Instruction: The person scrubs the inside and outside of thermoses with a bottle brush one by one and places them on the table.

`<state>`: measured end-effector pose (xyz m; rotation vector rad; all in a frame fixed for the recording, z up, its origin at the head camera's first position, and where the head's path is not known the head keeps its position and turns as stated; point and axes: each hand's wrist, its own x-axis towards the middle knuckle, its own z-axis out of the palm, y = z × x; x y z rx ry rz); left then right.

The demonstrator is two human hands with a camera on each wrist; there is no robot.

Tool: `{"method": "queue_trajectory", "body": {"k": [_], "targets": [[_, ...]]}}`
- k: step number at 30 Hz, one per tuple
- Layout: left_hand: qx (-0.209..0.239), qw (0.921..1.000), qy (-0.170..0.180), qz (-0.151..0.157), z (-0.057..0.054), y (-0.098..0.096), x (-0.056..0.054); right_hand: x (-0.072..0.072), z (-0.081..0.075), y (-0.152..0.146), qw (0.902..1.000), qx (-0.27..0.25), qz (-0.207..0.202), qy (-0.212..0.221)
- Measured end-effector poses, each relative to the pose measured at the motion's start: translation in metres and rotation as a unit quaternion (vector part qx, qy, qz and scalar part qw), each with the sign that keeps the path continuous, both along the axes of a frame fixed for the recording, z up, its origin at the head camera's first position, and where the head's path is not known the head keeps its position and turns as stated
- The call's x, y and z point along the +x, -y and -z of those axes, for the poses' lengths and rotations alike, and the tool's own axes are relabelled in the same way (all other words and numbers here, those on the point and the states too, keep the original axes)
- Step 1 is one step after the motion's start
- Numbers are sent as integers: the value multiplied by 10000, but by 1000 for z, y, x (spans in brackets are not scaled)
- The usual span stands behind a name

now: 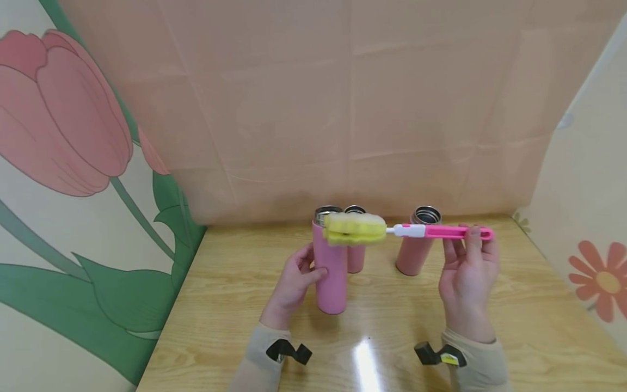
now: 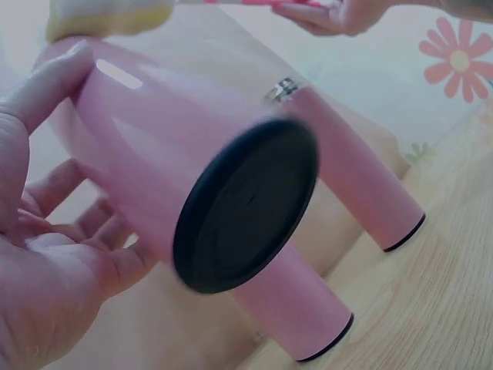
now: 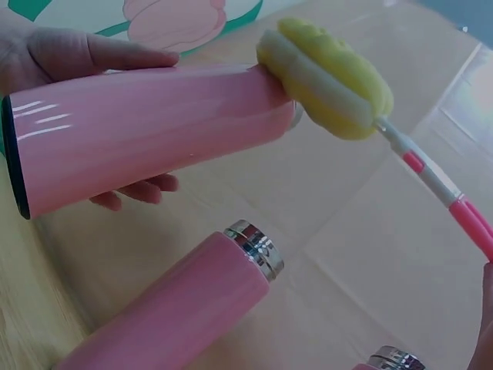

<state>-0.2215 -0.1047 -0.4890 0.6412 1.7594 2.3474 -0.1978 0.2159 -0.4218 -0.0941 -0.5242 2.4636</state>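
My left hand (image 1: 292,279) grips a pink thermos flask (image 1: 331,284) by its side, thumb across the front. The flask is lifted off the table, and its black base (image 2: 250,204) faces the left wrist camera. Its steel mouth has no lid on. In my right hand (image 1: 468,277) is a sponge bottle brush (image 3: 327,81), pinched by the pink end of its handle and held level. The yellow and white sponge head overlaps the upper part of the flask in the head view, and in the right wrist view it lies against the flask's neck end.
Two more pink flasks stand lidless on the wooden table (image 1: 235,277): one (image 1: 356,260) just behind the held flask, the other (image 1: 413,253) farther right, behind the brush handle. A beige sheet (image 1: 294,120) hangs along the table's back edge. Flower-painted walls flank both sides.
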Motion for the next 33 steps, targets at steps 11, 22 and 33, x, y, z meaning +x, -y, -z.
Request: {"method": "queue_trajectory", "body": {"k": [11,22,33], "targets": [[134,9995,-71,-270,1,3,-2,-3,-1,-1,9993,132,-242,242],[628,9977,86,-247,0,0,-2,-6,4,-8,9932,771,-816,324],[902,9948,213,-427,2,0,-3,-5,8,-15,9688,1910,-1553,290]]}}
